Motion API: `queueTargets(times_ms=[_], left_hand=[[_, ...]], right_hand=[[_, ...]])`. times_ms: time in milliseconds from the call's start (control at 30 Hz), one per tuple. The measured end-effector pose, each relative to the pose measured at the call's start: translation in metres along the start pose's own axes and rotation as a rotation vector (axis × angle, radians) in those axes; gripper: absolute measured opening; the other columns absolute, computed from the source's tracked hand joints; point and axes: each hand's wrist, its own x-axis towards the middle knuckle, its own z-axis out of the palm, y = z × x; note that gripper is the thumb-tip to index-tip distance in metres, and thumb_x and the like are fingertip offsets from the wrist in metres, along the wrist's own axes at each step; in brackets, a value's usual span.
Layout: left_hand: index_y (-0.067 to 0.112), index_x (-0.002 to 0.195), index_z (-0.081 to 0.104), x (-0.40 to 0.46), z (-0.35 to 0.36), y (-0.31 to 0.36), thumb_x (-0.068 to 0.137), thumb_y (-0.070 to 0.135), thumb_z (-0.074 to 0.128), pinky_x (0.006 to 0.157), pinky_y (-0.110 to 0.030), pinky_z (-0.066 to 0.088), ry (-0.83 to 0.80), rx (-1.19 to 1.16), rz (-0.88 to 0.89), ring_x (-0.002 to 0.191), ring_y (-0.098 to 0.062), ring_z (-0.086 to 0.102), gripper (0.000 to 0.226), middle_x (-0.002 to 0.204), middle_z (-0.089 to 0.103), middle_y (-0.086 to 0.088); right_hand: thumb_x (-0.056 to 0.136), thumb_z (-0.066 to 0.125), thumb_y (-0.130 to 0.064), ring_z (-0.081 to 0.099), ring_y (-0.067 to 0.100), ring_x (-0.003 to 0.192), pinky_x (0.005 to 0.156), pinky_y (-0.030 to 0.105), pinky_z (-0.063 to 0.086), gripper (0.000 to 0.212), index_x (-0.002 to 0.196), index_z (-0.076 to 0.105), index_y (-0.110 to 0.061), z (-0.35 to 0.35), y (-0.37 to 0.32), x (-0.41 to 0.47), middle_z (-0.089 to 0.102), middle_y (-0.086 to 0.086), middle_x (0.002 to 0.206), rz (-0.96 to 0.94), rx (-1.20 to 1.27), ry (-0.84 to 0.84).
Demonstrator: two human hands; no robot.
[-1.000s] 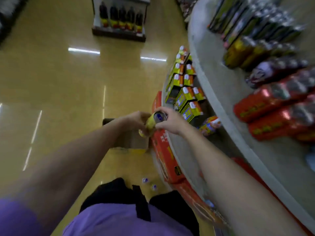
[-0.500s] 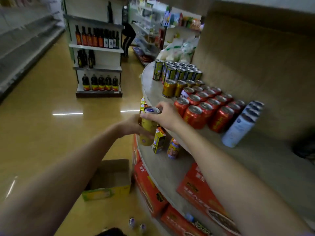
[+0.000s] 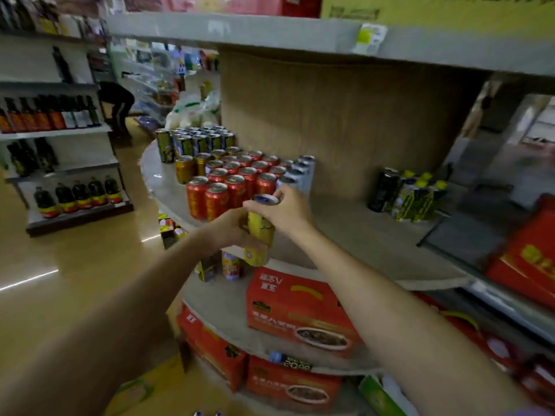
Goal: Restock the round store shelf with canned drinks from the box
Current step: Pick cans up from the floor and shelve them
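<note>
Before the curved grey stone-look shelf (image 3: 345, 232), both hands' fingers (image 3: 267, 216) clamp slim yellow metal cans (image 3: 260, 232)

Little can be read with any certainty. The red carton (image 3: 300, 307) on the lower tier of the round shelf (image 3: 360, 235) bears Chinese characters in white and yellow, too blurred to make out. A dark strip (image 3: 295, 365) on the shelf edge just below it shows pale digits, perhaps "2000", uncertain. The printing on the cans and the yellow sign (image 3: 450, 7) above is illegible.
</note>
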Motion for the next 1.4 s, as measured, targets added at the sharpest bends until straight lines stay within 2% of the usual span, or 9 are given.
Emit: queueTargets(times_ms=[267, 400, 533, 667, 733, 833, 1000, 1133, 1400], left_hand=[[0.006, 0.119, 0.062, 0.055, 0.066, 0.017, 0.066, -0.001, 0.085, 0.087, -0.035, 0.055, 0.042, 0.123, 0.122, 0.095, -0.012, 0.065, 0.058, 0.105, 0.069, -0.002], [0.010, 0.107, 0.064, 0.065, 0.070, 0.020, 0.067, -0.005, 0.083, 0.075, -0.024, 0.055, -0.013, 0.058, 0.127, 0.082, -0.006, 0.066, 0.047, 0.094, 0.070, 0.002], [0.017, 0.114, 0.062, 0.080, 0.066, 0.018, 0.062, -0.007, 0.085, 0.079, -0.036, 0.059, -0.121, -0.063, 0.116, 0.095, -0.018, 0.069, 0.061, 0.106, 0.072, -0.007], [0.015, 0.123, 0.056, 0.099, 0.061, 0.021, 0.059, -0.002, 0.088, 0.086, -0.044, 0.057, -0.193, 0.015, 0.105, 0.103, -0.023, 0.067, 0.074, 0.112, 0.070, -0.006], [0.013, 0.118, 0.058, 0.112, 0.059, 0.024, 0.059, -0.001, 0.087, 0.080, -0.042, 0.059, -0.194, 0.002, 0.077, 0.099, -0.024, 0.068, 0.067, 0.105, 0.071, -0.007], [0.011, 0.106, 0.063, 0.127, 0.062, 0.034, 0.054, 0.004, 0.091, 0.076, -0.042, 0.060, -0.149, -0.044, 0.045, 0.092, -0.025, 0.071, 0.060, 0.094, 0.073, -0.007], [0.019, 0.109, 0.058, 0.158, 0.075, 0.052, 0.041, 0.034, 0.096, 0.077, -0.038, 0.060, -0.076, 0.063, 0.077, 0.092, -0.016, 0.068, 0.079, 0.095, 0.071, 0.000], [0.022, 0.116, 0.045, 0.184, 0.079, 0.068, 0.062, 0.036, 0.090, 0.064, -0.042, 0.061, -0.115, 0.066, 0.046, 0.091, -0.019, 0.066, 0.072, 0.102, 0.063, 0.002], [0.018, 0.117, 0.062, 0.254, 0.065, 0.097, 0.070, 0.020, 0.086, 0.069, -0.043, 0.061, -0.119, 0.148, 0.032, 0.102, -0.021, 0.064, 0.052, 0.115, 0.062, 0.001]], right_hand=[[0.065, 0.080, -0.061, 0.061, 0.017, 0.079, 0.064, 0.030, 0.044, 0.063, 0.096, 0.058, -0.011, -0.058, 0.047, -0.007, 0.061, 0.000, 0.086, 0.176, 0.112, -0.007], [0.073, 0.077, -0.057, 0.059, 0.010, 0.074, 0.062, 0.026, 0.045, 0.050, 0.105, 0.058, -0.023, -0.073, 0.055, -0.011, 0.064, -0.004, 0.095, 0.216, 0.189, -0.095], [0.090, 0.063, -0.047, 0.057, 0.012, 0.055, 0.049, 0.027, 0.046, 0.025, 0.103, 0.053, -0.028, -0.071, 0.071, -0.018, 0.062, -0.003, 0.083, 0.270, 0.299, -0.014], [0.101, 0.051, -0.023, 0.060, 0.017, 0.058, 0.058, 0.037, 0.051, 0.010, 0.110, 0.051, -0.020, -0.065, 0.097, -0.024, 0.063, -0.003, 0.099, 0.353, 0.259, 0.057], [0.094, 0.061, -0.011, 0.062, 0.016, 0.075, 0.070, 0.041, 0.055, 0.025, 0.117, 0.053, -0.017, -0.059, 0.109, -0.028, 0.060, -0.002, 0.108, 0.384, 0.147, 0.009], [0.080, 0.080, -0.019, 0.056, 0.012, 0.097, 0.078, 0.026, 0.047, 0.056, 0.127, 0.050, -0.011, -0.048, 0.111, -0.031, 0.056, -0.005, 0.110, 0.362, 0.075, -0.037], [0.053, 0.090, -0.056, 0.064, 0.008, 0.092, 0.078, 0.034, 0.054, 0.075, 0.110, 0.054, -0.024, -0.031, 0.123, -0.004, 0.066, -0.011, 0.100, 0.376, 0.099, 0.132], [0.065, 0.086, -0.040, 0.063, 0.013, 0.078, 0.054, 0.023, 0.042, 0.047, 0.102, 0.064, -0.019, -0.044, 0.140, 0.031, 0.067, -0.006, 0.086, 0.351, -0.082, 0.190], [0.060, 0.089, -0.033, 0.067, 0.020, 0.094, 0.077, 0.032, 0.052, 0.059, 0.112, 0.065, -0.020, -0.060, 0.190, 0.103, 0.072, 0.002, 0.104, 0.273, -0.106, 0.069]])
